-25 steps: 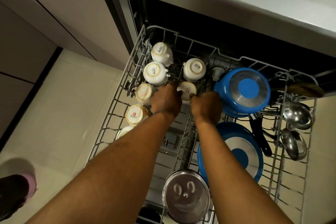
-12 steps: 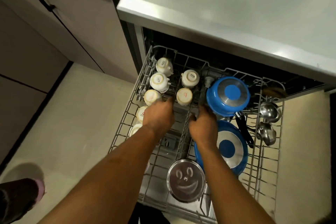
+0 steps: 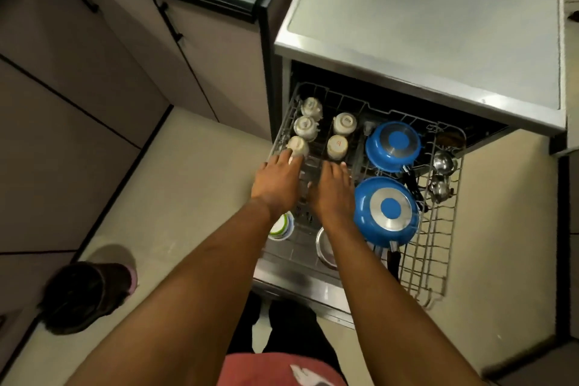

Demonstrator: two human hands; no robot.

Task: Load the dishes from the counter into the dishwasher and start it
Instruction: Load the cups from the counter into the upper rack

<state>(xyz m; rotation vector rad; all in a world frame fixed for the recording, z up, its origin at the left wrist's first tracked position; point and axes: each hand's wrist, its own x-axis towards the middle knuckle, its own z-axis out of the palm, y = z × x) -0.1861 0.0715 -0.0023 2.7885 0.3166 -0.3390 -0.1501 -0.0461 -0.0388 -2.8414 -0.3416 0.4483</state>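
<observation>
**Hands just came off the cups, rack looks about full**

So a second ago both hands were curled down among the cups in the pulled-out rack (image 3: 438, 260). Now the left hand (image 3: 277, 183) and right hand (image 3: 333, 189) are flat, fingers spread, holding nothing, hovering just over the middle of the rack. The view has also pulled up and back, so I'd guess the person is straightening up.

Where stuff sits: five upturned cups (image 3: 336, 146) at the back left, a blue pot (image 3: 393, 146) and a blue pan (image 3: 387, 213) bottom-up on the right, ladles (image 3: 443, 163) along the right edge. My read is that loading is basically done, and what's left is pushing the rack in and starting the machine.

Hard to see: the arms cover a steel lid (image 3: 324, 244) and most of a green-rimmed bowl (image 3: 282, 226). The desk (image 3: 438, 25) above looks bare, but its right side is cut off. No controls in sight.
</observation>
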